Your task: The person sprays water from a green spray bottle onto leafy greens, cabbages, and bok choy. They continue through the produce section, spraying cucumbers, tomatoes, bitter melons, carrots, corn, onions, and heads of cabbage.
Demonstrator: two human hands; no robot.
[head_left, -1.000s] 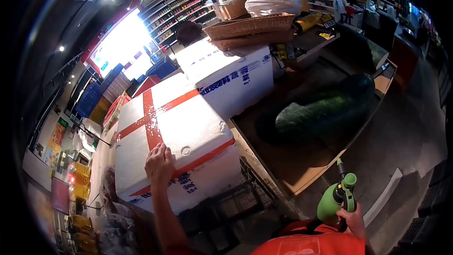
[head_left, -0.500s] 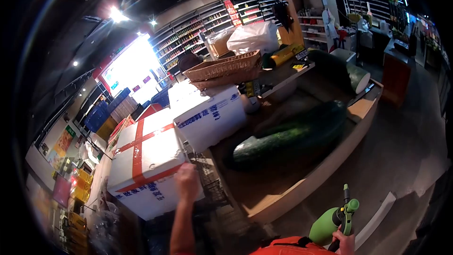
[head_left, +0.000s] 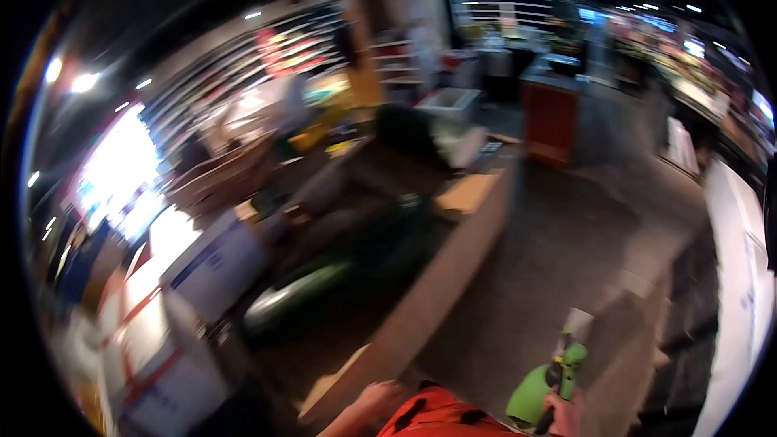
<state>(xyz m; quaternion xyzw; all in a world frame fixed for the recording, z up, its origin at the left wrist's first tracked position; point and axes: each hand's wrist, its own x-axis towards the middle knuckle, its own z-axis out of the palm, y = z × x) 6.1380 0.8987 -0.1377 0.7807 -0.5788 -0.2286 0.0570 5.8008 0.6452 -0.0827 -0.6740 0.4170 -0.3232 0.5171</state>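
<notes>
My right hand [head_left: 560, 414], low in the view, is wrapped round the handle of a green pump spray bottle [head_left: 528, 395], its nozzle pointing up and away from me. My left hand [head_left: 382, 398] is low in front of my orange-red clothing, by the near corner of a wooden display bin [head_left: 441, 295]. Motion smears its fingers, and I cannot tell whether they hold anything. Inside the bin lies a long dark green winter melon [head_left: 344, 275]. A cut one with a pale end [head_left: 461, 144] lies at the bin's far end.
White foam boxes, one with red tape [head_left: 150, 340], stand left of the bin. Behind them is a wicker basket [head_left: 222, 174]. A red-brown counter [head_left: 550, 121] stands ahead, beyond the floor aisle [head_left: 583, 243]. White boxes [head_left: 736, 275] line the right side.
The view has swung to the right, so the bin and boxes shift left. My left hand has left the taped foam box and come back near my body. My right hand keeps the spray bottle.
</notes>
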